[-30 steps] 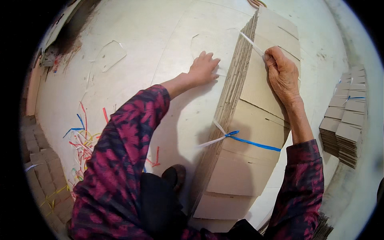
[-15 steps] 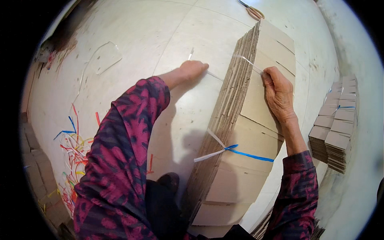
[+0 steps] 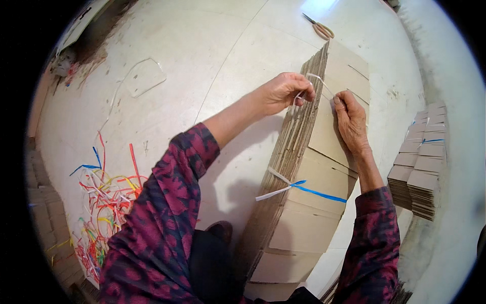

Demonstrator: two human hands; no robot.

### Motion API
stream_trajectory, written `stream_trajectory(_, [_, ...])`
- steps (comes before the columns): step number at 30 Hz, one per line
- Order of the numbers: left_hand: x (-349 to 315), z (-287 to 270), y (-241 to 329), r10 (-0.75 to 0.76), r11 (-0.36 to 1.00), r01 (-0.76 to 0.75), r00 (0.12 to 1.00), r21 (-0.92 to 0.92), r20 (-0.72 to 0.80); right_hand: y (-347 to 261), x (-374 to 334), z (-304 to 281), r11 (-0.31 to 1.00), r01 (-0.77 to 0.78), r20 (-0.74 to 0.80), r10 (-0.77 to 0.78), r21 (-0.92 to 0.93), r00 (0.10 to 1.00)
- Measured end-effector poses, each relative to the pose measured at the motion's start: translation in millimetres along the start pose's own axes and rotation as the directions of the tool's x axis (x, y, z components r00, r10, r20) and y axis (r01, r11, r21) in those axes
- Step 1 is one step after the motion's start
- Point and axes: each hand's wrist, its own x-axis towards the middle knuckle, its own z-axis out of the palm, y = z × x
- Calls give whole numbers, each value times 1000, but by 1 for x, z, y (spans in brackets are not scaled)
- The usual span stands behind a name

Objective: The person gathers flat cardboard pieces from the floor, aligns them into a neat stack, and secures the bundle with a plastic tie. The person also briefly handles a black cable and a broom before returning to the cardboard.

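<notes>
A long stack of flat cardboard pieces [image 3: 309, 190] lies on the floor in front of me. Near its far end, a white plastic strap [image 3: 320, 81] crosses the top. My right hand [image 3: 350, 121] pinches one part of that strap over the cardboard face. Above the stack's left edge, my left hand [image 3: 288, 92] is closed on the strap's other part, and a small loop hangs by its fingers. Closer to me, a blue and white strap [image 3: 298, 185] is knotted around the stack, its white ends sticking out to the left.
Scissors [image 3: 322, 30] with tan handles lie beyond the stack. Tied cardboard bundles [image 3: 420, 157] stand at the right by the wall. Coloured strap scraps [image 3: 109, 202] are heaped on the floor at left. A loose clear strap [image 3: 132, 76] curls farther off.
My left hand has moved right, from over the floor to the stack's edge, bringing its strap end closer to my right hand. The right hand has barely moved.
</notes>
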Motion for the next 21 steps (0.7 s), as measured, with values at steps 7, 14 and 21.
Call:
stream_trajectory(7, [4,30,-7,10,862,-36,998,-506,-54,-11,-1,1,817,-172,-17,217,550,976])
stream_trajectory(14, [2,56,5,178,958,-131,970,256,-168,-15,0,12,944,-80,52,67,320,996])
stream_trajectory(21, [2,54,9,197,934,-139,969,330,-149,-21,2,12,919,-153,115,118,364,986])
